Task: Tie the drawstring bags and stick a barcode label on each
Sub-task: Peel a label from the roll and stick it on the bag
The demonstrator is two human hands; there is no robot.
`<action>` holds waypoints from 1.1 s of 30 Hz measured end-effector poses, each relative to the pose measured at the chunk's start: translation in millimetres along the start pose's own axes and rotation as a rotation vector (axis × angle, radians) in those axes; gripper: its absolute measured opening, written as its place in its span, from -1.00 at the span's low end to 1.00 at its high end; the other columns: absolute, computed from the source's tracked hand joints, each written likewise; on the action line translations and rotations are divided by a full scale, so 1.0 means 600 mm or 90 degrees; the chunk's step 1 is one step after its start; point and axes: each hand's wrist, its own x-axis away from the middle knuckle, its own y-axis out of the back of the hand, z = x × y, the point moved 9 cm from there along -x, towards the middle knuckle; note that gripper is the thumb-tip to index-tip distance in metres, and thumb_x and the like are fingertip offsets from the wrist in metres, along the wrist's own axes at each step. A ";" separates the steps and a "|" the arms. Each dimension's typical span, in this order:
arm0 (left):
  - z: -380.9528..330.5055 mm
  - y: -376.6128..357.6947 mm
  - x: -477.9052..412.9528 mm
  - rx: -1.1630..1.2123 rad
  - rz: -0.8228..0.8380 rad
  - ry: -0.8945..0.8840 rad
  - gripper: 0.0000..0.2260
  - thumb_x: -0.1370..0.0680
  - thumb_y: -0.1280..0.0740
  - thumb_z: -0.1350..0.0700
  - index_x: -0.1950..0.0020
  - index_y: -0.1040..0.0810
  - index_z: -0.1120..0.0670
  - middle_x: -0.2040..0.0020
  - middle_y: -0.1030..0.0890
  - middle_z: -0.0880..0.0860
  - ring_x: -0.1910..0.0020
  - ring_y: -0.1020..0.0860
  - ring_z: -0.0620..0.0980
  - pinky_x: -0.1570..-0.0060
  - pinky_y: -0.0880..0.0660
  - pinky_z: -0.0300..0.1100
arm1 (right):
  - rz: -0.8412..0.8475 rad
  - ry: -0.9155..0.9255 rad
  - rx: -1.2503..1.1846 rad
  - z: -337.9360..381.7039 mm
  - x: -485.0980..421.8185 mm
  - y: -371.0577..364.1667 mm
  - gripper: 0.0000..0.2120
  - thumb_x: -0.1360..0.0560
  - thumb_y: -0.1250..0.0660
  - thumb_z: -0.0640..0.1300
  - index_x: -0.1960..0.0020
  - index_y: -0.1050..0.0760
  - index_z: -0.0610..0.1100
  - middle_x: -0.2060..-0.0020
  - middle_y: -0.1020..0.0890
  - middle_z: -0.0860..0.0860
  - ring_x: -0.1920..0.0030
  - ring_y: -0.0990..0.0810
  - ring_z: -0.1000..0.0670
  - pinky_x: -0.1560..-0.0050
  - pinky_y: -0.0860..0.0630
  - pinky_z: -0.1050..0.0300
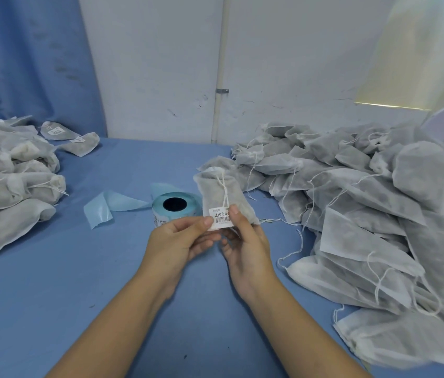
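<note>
1. You are holding one grey non-woven drawstring bag above the middle of the blue counter. Its gathered neck points towards the far edge, and its thin white string hangs down its face.
2. The neck looks cinched and knotted, so I judge the tying done for this bag. The step in hand is sticking the label.
3. A white barcode label sits on the bag's near end, and its lower edge seems to overhang the fabric a little.
4. Your left hand pinches the label's left side, thumb on top and fingers curled beneath. Your right hand pinches the bag at the label's right edge, thumb in front and fingers behind.
5. Next, you will probably need to rub both thumbs across the label while the fingers back it. The fabric is fuzzy and the filling soft, so the label needs firm pressure to stick.
6. After that, the bag likely belongs with the heap of finished bags at the counter's left edge, where some show labels.
7. A fresh bag would come from the large heap of grey bags along the right edge.
8. The roll of labels on pale blue backing lies just beyond your hands, and its spent blue strip trails left.
</note>
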 end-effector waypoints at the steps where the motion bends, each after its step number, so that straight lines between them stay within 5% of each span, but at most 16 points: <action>1: 0.000 0.002 0.000 -0.006 -0.007 -0.002 -0.96 -0.46 -0.41 0.22 0.12 -0.64 0.17 0.21 -0.71 0.11 0.30 -0.67 -0.06 0.35 -0.55 -0.33 | 0.001 0.001 -0.006 0.001 0.000 0.000 -0.76 -0.45 -0.41 -0.11 -0.09 -0.51 -0.13 0.14 -0.63 -0.05 0.24 -0.55 0.07 0.19 -0.43 0.22; 7: 0.003 -0.013 0.008 -0.079 0.021 0.003 -0.66 -0.33 -0.45 -0.07 0.05 -0.62 0.14 0.17 -0.71 0.09 0.25 -0.68 -0.05 0.43 -0.52 -0.27 | 0.011 0.048 0.019 0.007 0.002 0.000 -0.68 -0.44 -0.44 -0.18 -0.15 -0.51 -0.26 0.10 -0.65 -0.12 0.16 -0.62 -0.02 0.09 -0.52 0.11; 15: -0.014 0.002 0.000 -0.169 0.003 -0.083 -0.86 -0.49 -0.40 0.05 0.20 -0.62 0.10 0.32 -0.65 0.06 0.39 -0.53 -0.12 0.34 -0.48 -0.33 | 0.022 0.113 0.183 0.020 0.003 -0.010 -0.70 -0.45 -0.45 -0.04 0.00 -0.47 -0.23 0.38 -0.53 -0.03 0.44 -0.44 0.08 0.43 -0.37 0.24; 20: -0.011 -0.018 0.011 -0.253 0.031 -0.095 -0.56 -0.58 -0.23 -0.11 0.47 -0.53 0.00 0.53 -0.51 0.00 0.56 -0.41 -0.12 0.54 -0.34 -0.34 | 0.039 0.154 0.173 0.027 0.009 -0.017 -0.75 -0.47 -0.44 -0.12 0.06 -0.40 -0.22 0.47 -0.52 -0.01 0.48 -0.43 0.07 0.44 -0.41 0.25; 25: -0.019 -0.021 0.014 -0.212 0.003 -0.139 -0.51 -0.59 -0.24 -0.03 0.57 -0.45 -0.01 0.58 -0.36 -0.06 0.59 -0.29 -0.16 0.56 -0.24 -0.39 | 0.029 0.139 0.146 0.025 0.009 -0.019 -0.74 -0.45 -0.46 -0.13 0.03 -0.45 -0.27 0.49 -0.51 -0.04 0.52 -0.42 0.06 0.50 -0.37 0.26; 29: -0.019 -0.028 0.016 -0.188 0.029 -0.145 -0.51 -0.60 -0.21 -0.04 0.54 -0.49 0.00 0.58 -0.43 -0.04 0.58 -0.33 -0.15 0.56 -0.27 -0.37 | 0.032 0.128 0.126 0.018 0.008 -0.021 -0.69 -0.42 -0.48 -0.10 0.01 -0.47 -0.28 0.49 -0.51 -0.05 0.50 -0.43 0.02 0.43 -0.41 0.18; 33: -0.024 -0.017 0.016 -0.193 -0.002 -0.180 -0.77 -0.60 -0.24 0.08 0.23 -0.56 0.07 0.47 -0.52 -0.05 0.50 -0.40 -0.13 0.47 -0.35 -0.34 | 0.019 0.121 0.109 0.017 0.004 -0.013 -0.70 -0.43 -0.45 -0.02 -0.01 -0.53 -0.21 0.37 -0.58 -0.04 0.41 -0.46 0.04 0.35 -0.43 0.18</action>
